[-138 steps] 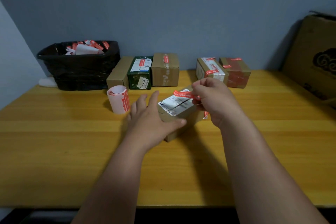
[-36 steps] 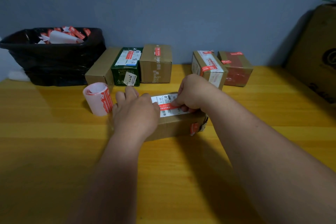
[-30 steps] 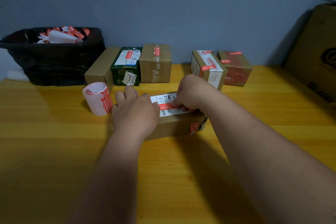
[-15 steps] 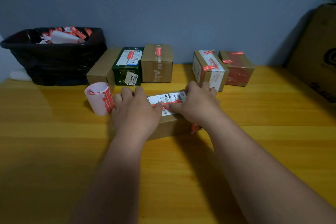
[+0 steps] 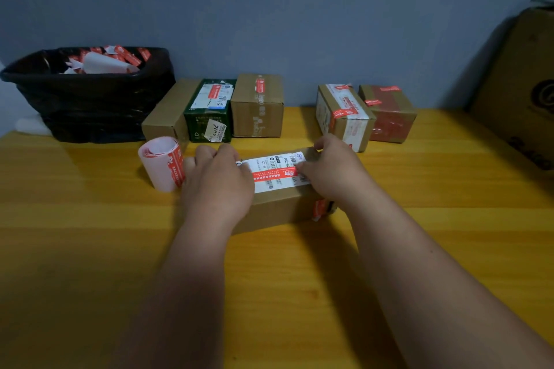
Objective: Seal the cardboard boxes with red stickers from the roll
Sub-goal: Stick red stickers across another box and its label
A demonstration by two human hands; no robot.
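My left hand (image 5: pixel 217 186) and right hand (image 5: pixel 331 172) rest on the box (image 5: pixel 278 204) mid-table, fingers bent over its top, apparently pressing the red sticker (image 5: pixel 274 174) flat along the seam; the roll (image 5: pixel 162 162) stands just left, within reach.

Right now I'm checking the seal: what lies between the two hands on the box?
In the head view, the red sticker lies flat across the white shipping label on the box, spanning from left hand to right hand.
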